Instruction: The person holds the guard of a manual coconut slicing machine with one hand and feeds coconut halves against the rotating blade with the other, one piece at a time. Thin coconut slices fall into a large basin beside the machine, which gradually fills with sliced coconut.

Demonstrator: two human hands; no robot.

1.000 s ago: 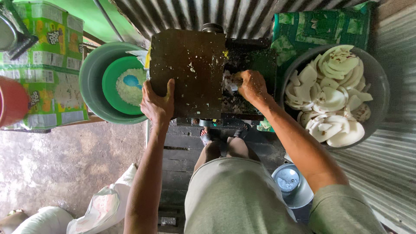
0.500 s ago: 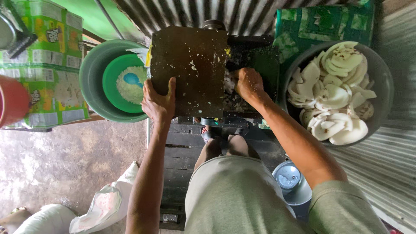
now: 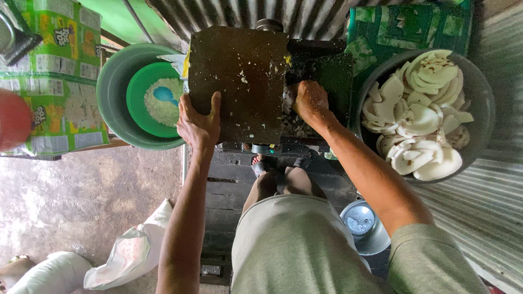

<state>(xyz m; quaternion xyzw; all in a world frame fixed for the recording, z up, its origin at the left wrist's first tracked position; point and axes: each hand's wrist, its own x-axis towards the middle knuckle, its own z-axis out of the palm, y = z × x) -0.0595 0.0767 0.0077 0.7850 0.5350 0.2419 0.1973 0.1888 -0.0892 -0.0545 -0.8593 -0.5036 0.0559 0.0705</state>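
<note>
In the middle of the frame the left hand (image 3: 199, 122) lies flat on the near left corner of a dark metal cover (image 3: 237, 81), fingers spread along its lower edge and thumb up on the face, pressing rather than pinching. The right hand (image 3: 309, 100) is pushed down into the open slot at the cover's right edge, fingers curled over something pale; whether it is gripping a piece is hard to tell, since the fingertips are hidden. This grating machine (image 3: 321, 71) fills the space between two containers, with little room on either side. At the left, touching the machine's edge, a large grey-green basin (image 3: 117, 109) holds a smaller bright green bowl (image 3: 136, 98) with a heap of white gratings (image 3: 160, 103) in it. At the right a wide dark tub (image 3: 482, 109) is piled with white coconut pieces (image 3: 422, 120), its rim close to the right forearm. Green printed cartons (image 3: 54, 76) stand at the upper left. The only open room is the bare concrete floor (image 3: 81, 190) at lower left, where white sacks (image 3: 128, 253) lie. A small round metal tin (image 3: 359, 220) sits under the right elbow.
</note>
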